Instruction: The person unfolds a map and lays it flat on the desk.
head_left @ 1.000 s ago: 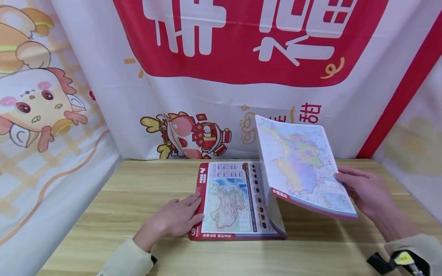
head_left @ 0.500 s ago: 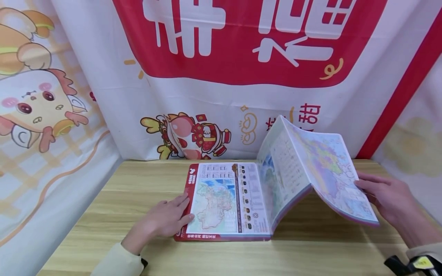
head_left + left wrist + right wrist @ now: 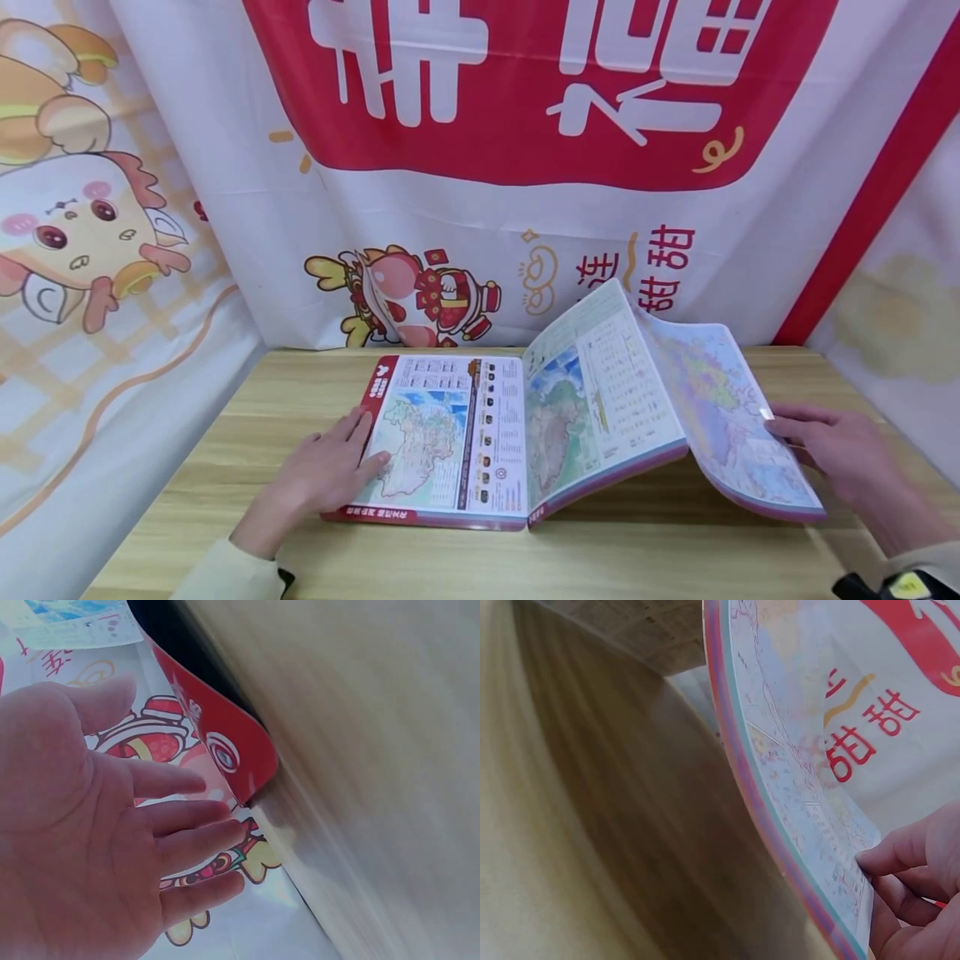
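A folding map [image 3: 435,433] with red-bordered panels stands partly unfolded on the wooden table. Its left panel lies flat, the middle panel [image 3: 600,392] slopes up to a raised fold, and the right panel [image 3: 723,400] curves down from that fold. My left hand [image 3: 326,462] rests with extended fingers on the left panel's red edge. In the left wrist view the left hand [image 3: 112,817] shows its palm beside the map's red corner [image 3: 236,754]. My right hand [image 3: 847,458] pinches the right panel's outer edge. The right wrist view shows the right hand's thumb [image 3: 900,851] on the printed side.
The wooden table [image 3: 247,425] meets a white printed cloth [image 3: 450,208] hanging at the back. More printed cloth [image 3: 97,250] closes off the left side, and another cloth [image 3: 892,308] hangs at the right.
The right hand has drawn its panel right and lowered it, spreading the folds and revealing the middle panel. The left hand and left panel have slid left.
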Demonstrator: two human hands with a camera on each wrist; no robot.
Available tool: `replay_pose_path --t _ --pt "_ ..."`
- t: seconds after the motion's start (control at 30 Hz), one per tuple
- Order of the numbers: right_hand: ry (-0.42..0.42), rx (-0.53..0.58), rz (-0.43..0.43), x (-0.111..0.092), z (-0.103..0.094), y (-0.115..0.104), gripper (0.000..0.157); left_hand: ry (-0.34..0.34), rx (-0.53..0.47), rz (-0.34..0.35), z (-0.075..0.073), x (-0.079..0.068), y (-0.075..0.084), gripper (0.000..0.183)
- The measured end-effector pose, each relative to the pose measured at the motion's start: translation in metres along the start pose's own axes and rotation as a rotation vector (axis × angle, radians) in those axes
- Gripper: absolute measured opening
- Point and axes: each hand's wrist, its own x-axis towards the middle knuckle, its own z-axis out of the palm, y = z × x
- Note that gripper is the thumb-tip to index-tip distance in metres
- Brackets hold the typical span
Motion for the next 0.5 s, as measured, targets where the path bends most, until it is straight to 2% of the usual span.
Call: replay_pose_path --t 0.07,0.2,0.27,0.5 --pt "0.01 -0.043 0.002 0.0 0.002 0.003 0.019 0.009 -0.001 0.009 0.0 0.0 -0.001 0.088" --pt "0.038 -0.126 0.006 0.001 0.003 0.007 0.049 -0.003 -0.018 0.031 -0.002 0.0 -0.002 0.087" --pt "0.051 -0.173 0.007 0.002 0.003 0.008 0.058 -0.016 -0.03 0.033 -0.002 -0.001 -0.001 0.086" --pt "0.059 -0.292 0.063 0.004 0.004 0.014 0.064 -0.049 -0.043 0.024 -0.005 -0.001 -0.003 0.085"
